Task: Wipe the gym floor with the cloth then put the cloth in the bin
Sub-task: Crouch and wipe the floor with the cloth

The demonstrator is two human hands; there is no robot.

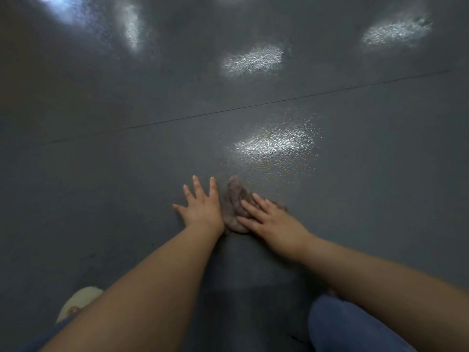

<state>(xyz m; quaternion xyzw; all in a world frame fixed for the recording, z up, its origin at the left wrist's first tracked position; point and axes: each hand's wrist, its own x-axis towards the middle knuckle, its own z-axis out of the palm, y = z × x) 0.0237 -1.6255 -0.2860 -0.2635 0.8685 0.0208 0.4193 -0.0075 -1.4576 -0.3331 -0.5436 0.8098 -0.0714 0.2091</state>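
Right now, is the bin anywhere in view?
No, only the dark gym floor, the cloth under the right hand, and the left hand flat on the floor beside it show.

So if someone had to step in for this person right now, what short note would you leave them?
Left hand: flat on the floor, fingers spread, beside the cloth, holding nothing.
Right hand: straight fingers pressing the bunched cloth down on the floor.
Cloth: crumpled between the two hands, just short of a shiny patch.
Done: wiping is under way; how much floor is covered, I cannot tell.
Left: finish wiping, probably the shiny patch ahead, then drop the cloth in the bin. No bin is in view, so find it first.
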